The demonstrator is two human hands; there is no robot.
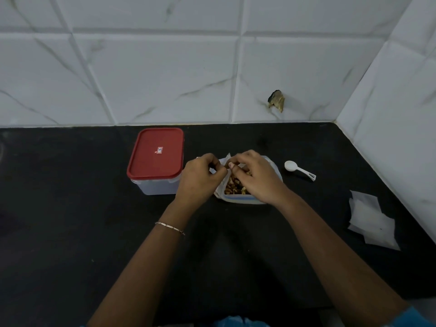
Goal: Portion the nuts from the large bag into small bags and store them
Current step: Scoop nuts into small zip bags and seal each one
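Two grips are counted: the left grip (203,172) and the right grip (253,175). One large bag of nuts (237,197) is seen between them. One red-lidded container (155,159) is counted left of the left grip, and one white measuring spoon (298,169) right of the right grip. Farther right, several overlapping small bags (371,220) are seen; their exact number cannot be told.

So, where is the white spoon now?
In the head view the white spoon lies on the black counter, just right of the large bag, not touching it.
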